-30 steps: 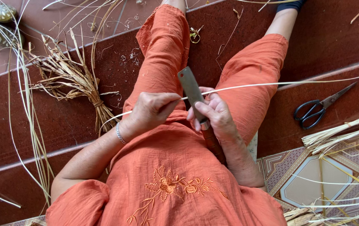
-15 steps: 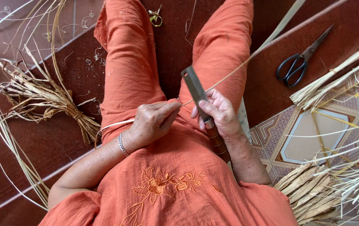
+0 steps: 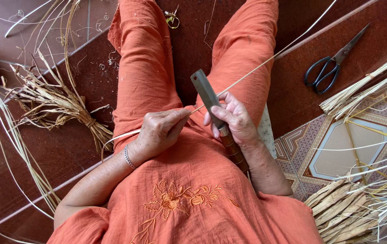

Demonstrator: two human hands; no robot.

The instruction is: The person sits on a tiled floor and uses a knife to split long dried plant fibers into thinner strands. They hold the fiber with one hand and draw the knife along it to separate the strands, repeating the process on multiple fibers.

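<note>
I sit on the floor in orange clothes with my legs stretched out. My right hand (image 3: 231, 119) grips a knife (image 3: 205, 92) with a flat grey blade and a dark banded handle, blade pointing away from me. My left hand (image 3: 157, 131), with a silver bracelet at the wrist, pinches a long thin pale strip (image 3: 265, 61) against the blade. The strip runs up and to the right over my right leg, and its near end curls out to the left below my left hand.
Black scissors (image 3: 326, 70) lie on the red floor at the right. A tied bundle of dry straw (image 3: 62, 106) lies at the left with long loose strips around it. More pale strips and flat bundles (image 3: 338, 210) lie on the patterned tiles at the right.
The view has shifted, so the scissors and straw sit differently in frame. The strip now slants more steeply up to the right. Both hands keep their hold.
</note>
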